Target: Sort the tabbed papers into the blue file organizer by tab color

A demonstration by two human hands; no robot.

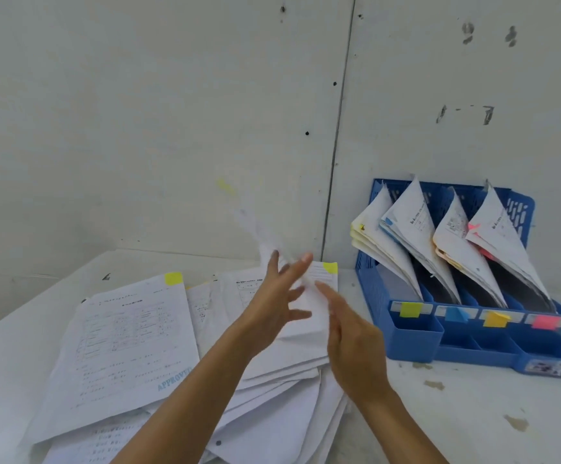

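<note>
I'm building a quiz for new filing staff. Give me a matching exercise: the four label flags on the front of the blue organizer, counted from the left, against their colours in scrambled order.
Flags on the front of the blue file organizer, counted from the left.

Column one:
1. first flag
2. second flag
3. third flag
4. fourth flag

Column two:
A. pink
B. yellow
C. orange
D. blue

Pairs: 1-B, 2-D, 3-C, 4-A.
</note>
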